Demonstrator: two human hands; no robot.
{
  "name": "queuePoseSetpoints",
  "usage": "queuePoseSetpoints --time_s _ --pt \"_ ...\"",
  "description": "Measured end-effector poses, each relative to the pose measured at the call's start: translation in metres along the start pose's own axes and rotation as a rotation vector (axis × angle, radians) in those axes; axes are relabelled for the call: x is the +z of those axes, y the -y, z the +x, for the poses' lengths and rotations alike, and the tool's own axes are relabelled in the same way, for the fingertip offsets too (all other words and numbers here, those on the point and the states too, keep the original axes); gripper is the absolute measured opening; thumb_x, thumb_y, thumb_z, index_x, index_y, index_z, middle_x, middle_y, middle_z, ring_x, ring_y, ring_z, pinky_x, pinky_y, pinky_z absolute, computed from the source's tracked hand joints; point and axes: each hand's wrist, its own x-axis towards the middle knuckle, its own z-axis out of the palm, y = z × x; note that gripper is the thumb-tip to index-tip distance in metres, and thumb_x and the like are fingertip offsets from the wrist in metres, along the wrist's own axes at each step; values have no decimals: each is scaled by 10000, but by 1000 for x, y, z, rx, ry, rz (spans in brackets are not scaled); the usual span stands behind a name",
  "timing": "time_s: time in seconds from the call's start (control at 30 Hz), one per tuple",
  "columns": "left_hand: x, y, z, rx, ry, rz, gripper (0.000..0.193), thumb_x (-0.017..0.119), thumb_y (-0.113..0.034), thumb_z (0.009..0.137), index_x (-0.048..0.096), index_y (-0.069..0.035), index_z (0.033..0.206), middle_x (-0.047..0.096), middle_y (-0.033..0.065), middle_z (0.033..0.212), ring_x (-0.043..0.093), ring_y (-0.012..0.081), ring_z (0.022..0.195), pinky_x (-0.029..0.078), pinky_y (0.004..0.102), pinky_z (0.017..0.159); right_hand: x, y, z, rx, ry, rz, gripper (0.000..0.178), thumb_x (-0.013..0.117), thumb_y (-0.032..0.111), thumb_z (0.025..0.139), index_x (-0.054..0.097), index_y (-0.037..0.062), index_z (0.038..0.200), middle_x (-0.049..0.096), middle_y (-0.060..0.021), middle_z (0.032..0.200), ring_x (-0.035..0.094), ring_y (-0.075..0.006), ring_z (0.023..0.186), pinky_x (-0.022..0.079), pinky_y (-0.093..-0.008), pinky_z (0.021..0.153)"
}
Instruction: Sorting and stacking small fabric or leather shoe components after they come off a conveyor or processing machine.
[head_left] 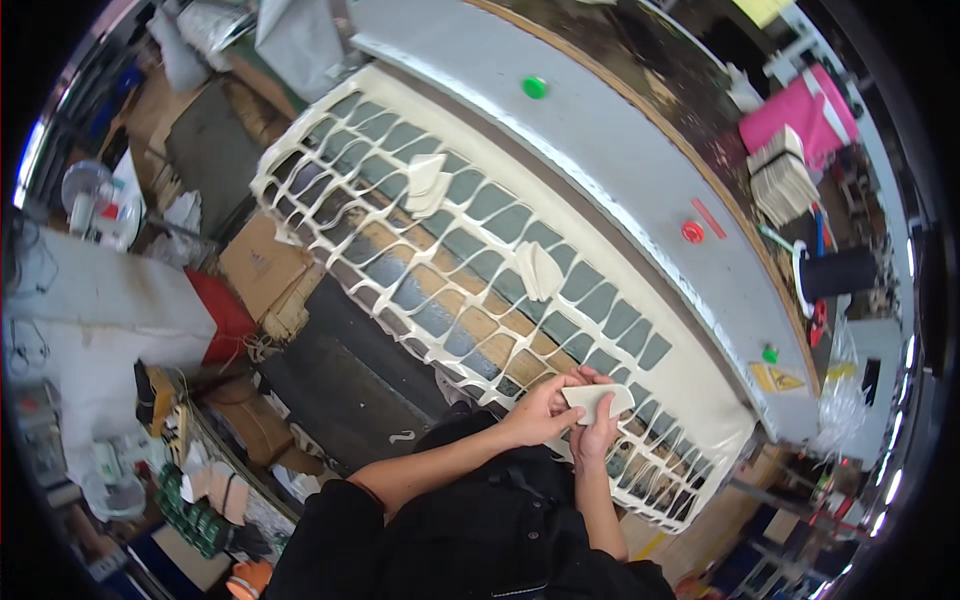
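Both my hands grip a small stack of flat cream cut pieces [602, 400] with a curved edge. My left hand [540, 412] holds its left side, the fingers bent around it. On the right, my right hand [597, 432] presses its thumb onto the upper face. Under them stretches a cream sheet [690, 300] full of cut-out openings, its narrow strips left like a net. Two more little piles of cut pieces rest on this sheet: one pile [427, 185] farther left, another pile [540, 270] nearer the middle.
Behind the sheet runs a long grey machine beam [610, 130] with a green button [534, 87] and a red button [692, 231]. A pink bucket [800, 115] and a banded stack of cream pieces [783, 178] stand beyond. Cardboard [262, 262] lies left.
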Motion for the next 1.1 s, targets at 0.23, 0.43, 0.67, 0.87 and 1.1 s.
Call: queuePoseSetpoints --time_s 0.23,0.43,0.67,0.87,1.1 --pt "-73 -69 106 489 -618 1236 477 854 -314 912 673 10 1211 695 164 1060 680 345 990 547 468 903 -33 -1 45 41 -129 165 376 557 321 1152 515 31 1389 586 -120 1107 585 -268 1065 482 -453 1024" --pt "-92 -92 161 -17 -642 1745 741 915 -493 804 652 44 1242 650 250 1155 641 429 1098 526 529 956 -37 -12 89 204 -76 501 502 455 477 1166 500 42 1414 544 -87 1036 531 -239 985 454 -414 952" --pt "-90 -92 165 -20 -504 1137 705 926 -173 838 542 19 1397 772 208 1062 761 319 892 595 405 769 -28 -15 117 190 -149 395 707 353 672 1130 536 37 1379 553 -74 1004 536 -229 955 466 -411 945" --pt "-97 -128 131 -123 8 343 650 871 17 883 531 -49 1433 771 42 920 684 107 781 550 294 703 16 -9 112 309 -119 374 895 232 780 1082 548 26 1448 676 -138 1229 674 -264 1097 540 -430 996" --pt "-129 -176 82 -27 288 785 485 847 -111 937 629 -71 1368 768 122 972 733 186 798 563 322 696 139 -58 71 412 -181 321 891 267 776 1079 547 36 1490 676 -142 1379 669 -289 1282 541 -456 1106"
